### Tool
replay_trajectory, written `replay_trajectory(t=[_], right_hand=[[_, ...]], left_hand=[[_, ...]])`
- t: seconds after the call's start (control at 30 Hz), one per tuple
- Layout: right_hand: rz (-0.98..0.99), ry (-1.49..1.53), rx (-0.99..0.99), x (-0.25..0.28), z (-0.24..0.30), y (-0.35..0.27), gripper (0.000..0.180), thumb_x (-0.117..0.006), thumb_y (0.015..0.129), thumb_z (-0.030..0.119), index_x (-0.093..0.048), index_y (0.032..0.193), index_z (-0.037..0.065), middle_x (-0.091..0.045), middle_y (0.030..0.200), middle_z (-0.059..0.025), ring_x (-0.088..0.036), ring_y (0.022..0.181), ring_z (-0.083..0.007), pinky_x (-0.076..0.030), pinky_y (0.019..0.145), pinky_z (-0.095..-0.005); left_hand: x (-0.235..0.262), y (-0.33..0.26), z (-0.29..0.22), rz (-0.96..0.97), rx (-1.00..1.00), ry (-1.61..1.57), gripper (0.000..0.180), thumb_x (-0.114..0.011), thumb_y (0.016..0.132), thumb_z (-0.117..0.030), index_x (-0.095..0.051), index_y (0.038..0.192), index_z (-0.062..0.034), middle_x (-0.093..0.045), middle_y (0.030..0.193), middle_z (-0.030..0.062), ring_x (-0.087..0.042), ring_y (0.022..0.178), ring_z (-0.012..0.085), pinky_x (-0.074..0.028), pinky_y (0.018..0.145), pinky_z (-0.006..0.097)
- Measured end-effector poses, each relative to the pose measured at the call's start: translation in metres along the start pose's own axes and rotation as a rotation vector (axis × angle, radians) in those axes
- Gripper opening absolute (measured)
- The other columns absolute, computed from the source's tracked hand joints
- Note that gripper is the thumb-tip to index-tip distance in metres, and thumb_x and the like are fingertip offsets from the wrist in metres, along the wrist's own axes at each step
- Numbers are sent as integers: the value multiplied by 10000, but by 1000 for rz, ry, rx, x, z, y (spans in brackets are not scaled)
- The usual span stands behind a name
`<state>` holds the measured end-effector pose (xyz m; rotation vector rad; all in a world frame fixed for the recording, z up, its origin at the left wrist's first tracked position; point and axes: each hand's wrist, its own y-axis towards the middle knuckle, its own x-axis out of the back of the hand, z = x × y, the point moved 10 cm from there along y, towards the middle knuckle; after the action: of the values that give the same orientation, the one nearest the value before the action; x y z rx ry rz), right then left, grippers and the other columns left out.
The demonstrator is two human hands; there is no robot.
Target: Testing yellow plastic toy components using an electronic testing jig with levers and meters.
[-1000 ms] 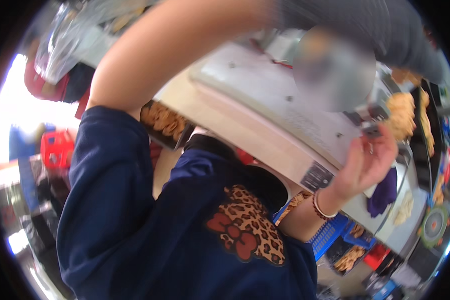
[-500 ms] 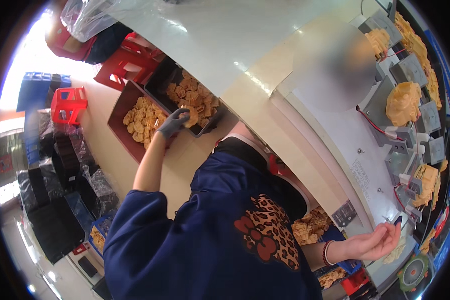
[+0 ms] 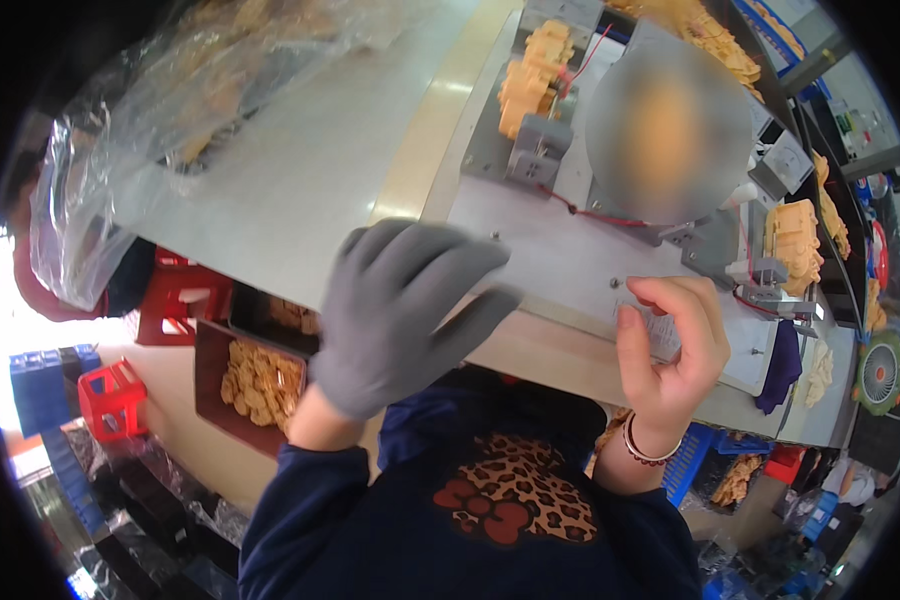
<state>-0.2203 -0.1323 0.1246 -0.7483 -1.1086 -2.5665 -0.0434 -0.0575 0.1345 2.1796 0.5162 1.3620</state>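
My left hand (image 3: 395, 310), in a grey glove, is lifted above the front edge of the worktable (image 3: 310, 215). Its fingers are stretched out, with nothing seen in them. Bare, with a beaded bracelet at the wrist, my right hand (image 3: 680, 345) hovers over a white board (image 3: 580, 255); thumb and fingers are bent but apart, holding nothing visible. Beyond my hands stand grey metal fixtures (image 3: 538, 150) with red wires. One tan molded plastic part (image 3: 535, 80) sits on the left fixture, another tan part (image 3: 794, 245) on the right one. A round blur hides the middle.
Below the table at left, a dark red bin (image 3: 208, 375) holds tan parts (image 3: 260, 385), beside a black bin. A red stool (image 3: 113, 400) stands farther left. Clear plastic sheeting (image 3: 80, 220) covers the table's left end. At right are a purple cloth (image 3: 780, 368) and a green fan (image 3: 881, 372).
My left hand has come up from the bins to above the table edge; the tan part it held is no longer seen in it. My right hand has moved left, and the view has turned.
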Motion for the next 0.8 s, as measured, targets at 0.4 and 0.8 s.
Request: replay_trajectory(t=[0.4, 0.8], right_hand=[[91, -45, -80, 2, -27, 1, 167, -699, 678, 15, -647, 837, 20, -590, 738, -88, -544, 660, -236, -424, 595, -307], [135, -16, -101, -8, -42, -6, 176, -663, 750, 100, -521, 834, 38, -480, 845, -100, -493, 817, -271, -420, 737, -369]], left_hand=[[-50, 7, 14, -54, 98, 52, 151, -703, 650, -35, -572, 680, -105, -510, 671, 62, -514, 617, 275, -422, 577, 369], [-60, -27, 79, 204, 292, -173, 125, -537, 902, 34, -578, 1014, 69, -592, 999, 131, -572, 915, 243, -474, 844, 339]])
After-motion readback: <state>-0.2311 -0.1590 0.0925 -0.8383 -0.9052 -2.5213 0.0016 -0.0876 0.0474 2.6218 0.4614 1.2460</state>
